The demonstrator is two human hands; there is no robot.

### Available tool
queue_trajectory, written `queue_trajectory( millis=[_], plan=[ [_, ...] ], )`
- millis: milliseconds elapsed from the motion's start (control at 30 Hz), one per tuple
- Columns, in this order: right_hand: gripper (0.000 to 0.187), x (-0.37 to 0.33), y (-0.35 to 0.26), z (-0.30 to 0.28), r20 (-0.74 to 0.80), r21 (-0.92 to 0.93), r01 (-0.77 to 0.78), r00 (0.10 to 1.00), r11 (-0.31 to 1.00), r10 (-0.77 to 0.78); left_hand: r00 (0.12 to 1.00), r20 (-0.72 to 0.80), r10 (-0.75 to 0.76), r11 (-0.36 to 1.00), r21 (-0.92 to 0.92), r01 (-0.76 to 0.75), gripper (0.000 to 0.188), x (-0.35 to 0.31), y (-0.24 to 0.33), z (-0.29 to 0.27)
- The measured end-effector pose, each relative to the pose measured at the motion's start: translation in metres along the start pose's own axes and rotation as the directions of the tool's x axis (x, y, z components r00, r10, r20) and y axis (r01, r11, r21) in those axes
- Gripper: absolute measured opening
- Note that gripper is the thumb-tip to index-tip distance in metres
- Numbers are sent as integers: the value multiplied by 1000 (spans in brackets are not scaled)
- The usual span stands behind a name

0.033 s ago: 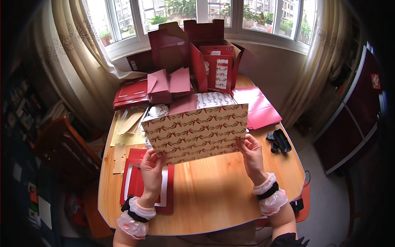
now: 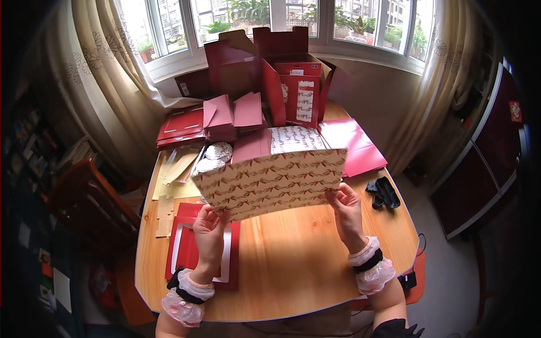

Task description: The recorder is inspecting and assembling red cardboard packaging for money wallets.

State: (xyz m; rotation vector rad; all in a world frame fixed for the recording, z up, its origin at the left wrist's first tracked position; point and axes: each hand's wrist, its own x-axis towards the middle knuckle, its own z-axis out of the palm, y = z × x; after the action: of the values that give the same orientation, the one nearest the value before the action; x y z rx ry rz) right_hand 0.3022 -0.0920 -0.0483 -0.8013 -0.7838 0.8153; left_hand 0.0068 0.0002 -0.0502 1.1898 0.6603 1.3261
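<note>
A cream patterned sheet, printed with rows of red bows and green garlands, hangs in the air above the wooden table. My left hand pinches its lower left corner between thumb and fingers. At the lower right edge, my right hand grips it the same way. The sheet is tilted, its far edge leaning away. Below my left forearm lies a flat red folder or box piece with a white-bordered frame on it, partly hidden by the hand.
At the back stand an opened red box, pink envelopes and red packets. Pink sheets lie at the right, near a black strap-like object. White round doilies and tan paper strips are on the left.
The sheet has tipped further back, its upper edge sinking lower in view and uncovering more of the doilies. Both hands keep their hold in nearly the same places.
</note>
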Motion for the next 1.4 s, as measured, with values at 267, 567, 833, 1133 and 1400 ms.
queue_trajectory(
  millis=[267, 567, 833, 1133, 1400],
  plan=[
    [10, -4, -12, 4, 123, -178, 46, 992, 983, -24, 954, 113, 279, 896, 327, -301, 20, 1, 2, -3],
    [17, -3, -6, 5, 147, -325, 107, 987, 940, -61, 975, 33, 219, 944, 247, -220, 11, 4, -3, -8],
    [19, -8, -10, 11, 125, -339, 78, 991, 938, -37, 972, 50, 232, 934, 268, -236, 24, 4, -14, -14],
    [22, -12, -25, 30, 394, -653, 587, 804, 480, -446, 977, 210, -28, 999, 52, 18, 51, -13, 15, 2],
    [28, -30, -29, 33, 523, -749, 660, 640, 55, -563, 719, 666, -199, 876, -207, 435, 101, -28, 42, 25]
  ],
)
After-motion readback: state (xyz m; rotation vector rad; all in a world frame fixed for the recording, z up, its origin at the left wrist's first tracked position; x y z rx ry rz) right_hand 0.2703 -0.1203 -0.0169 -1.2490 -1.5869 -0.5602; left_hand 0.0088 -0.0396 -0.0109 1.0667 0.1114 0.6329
